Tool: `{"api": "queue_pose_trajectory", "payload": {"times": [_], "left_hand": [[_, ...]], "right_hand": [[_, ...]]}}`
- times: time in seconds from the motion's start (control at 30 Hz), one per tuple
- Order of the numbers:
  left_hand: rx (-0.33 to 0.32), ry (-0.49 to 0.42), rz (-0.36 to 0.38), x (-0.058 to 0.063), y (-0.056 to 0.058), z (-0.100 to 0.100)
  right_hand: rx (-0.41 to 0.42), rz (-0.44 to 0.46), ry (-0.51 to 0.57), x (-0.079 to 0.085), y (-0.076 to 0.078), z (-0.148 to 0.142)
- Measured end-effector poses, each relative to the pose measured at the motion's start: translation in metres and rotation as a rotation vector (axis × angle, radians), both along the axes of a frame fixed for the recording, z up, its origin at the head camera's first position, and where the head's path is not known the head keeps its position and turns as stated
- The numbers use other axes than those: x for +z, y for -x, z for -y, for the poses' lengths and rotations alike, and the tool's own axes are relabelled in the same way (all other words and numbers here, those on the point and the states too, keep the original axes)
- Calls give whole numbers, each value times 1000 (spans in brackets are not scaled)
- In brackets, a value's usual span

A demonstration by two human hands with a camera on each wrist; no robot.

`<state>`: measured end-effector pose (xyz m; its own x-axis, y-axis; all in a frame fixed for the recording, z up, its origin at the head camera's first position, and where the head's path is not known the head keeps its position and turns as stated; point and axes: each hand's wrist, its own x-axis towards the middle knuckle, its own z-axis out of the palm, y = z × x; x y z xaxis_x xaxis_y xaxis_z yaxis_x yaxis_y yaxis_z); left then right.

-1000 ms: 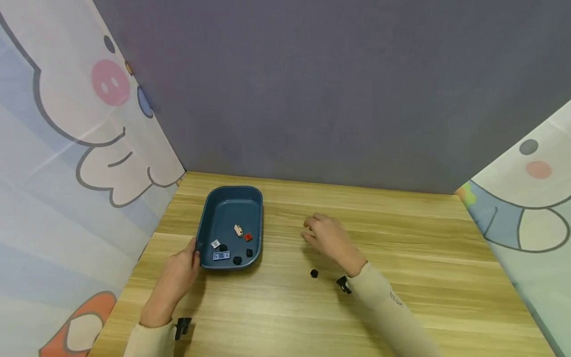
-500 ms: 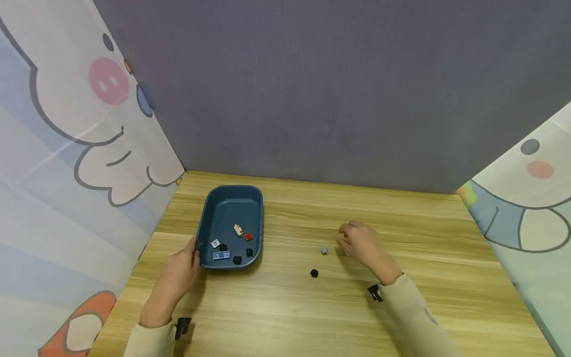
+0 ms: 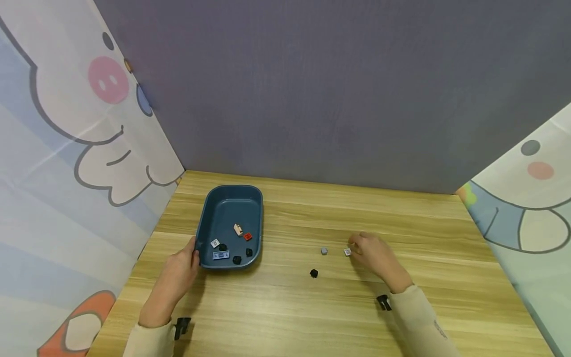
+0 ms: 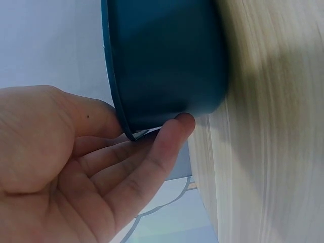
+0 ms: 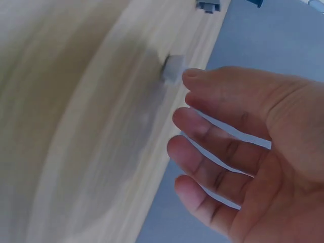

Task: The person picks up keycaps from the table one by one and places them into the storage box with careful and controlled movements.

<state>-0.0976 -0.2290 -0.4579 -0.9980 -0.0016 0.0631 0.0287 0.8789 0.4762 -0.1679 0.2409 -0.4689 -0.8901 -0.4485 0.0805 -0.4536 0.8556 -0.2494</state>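
Note:
My left hand grips the near left corner of a blue tray, thumb at the rim and fingers against the outer wall, as the left wrist view shows. On the table to the right, my right hand hovers with loosely bent fingers beside a small white square tile. In the right wrist view the thumb tip is right at that white tile, the other fingers spread. Left of it lie a small grey piece and, nearer me, a small black piece.
Inside the tray lie a red tile, a beige piece, a white tile, a printed blue tile and several black pieces. A grey panel stands behind the wooden table, with cartoon-printed sheets at both sides.
My right hand has moved right and slightly toward me, uncovering the grey piece and then the white tile. The left hand and the tray have stayed put.

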Motion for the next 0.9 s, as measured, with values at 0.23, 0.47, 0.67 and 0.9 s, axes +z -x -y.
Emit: {"api": "queue_pose_trajectory", "payload": {"times": [0.23,0.47,0.67,0.9], "left_hand": [[-5,-1,-14,0,1,0],[-4,-3,10,0,1,0],[-1,-7,12,-1,0,1],[-2,-8,11,-1,0,1]], "right_hand": [[-10,90,0,-7,0,-8],[-20,101,22,-12,1,-10],[-24,101,37,-16,1,-11],[-26,107,34,-17,1,-11]]}}
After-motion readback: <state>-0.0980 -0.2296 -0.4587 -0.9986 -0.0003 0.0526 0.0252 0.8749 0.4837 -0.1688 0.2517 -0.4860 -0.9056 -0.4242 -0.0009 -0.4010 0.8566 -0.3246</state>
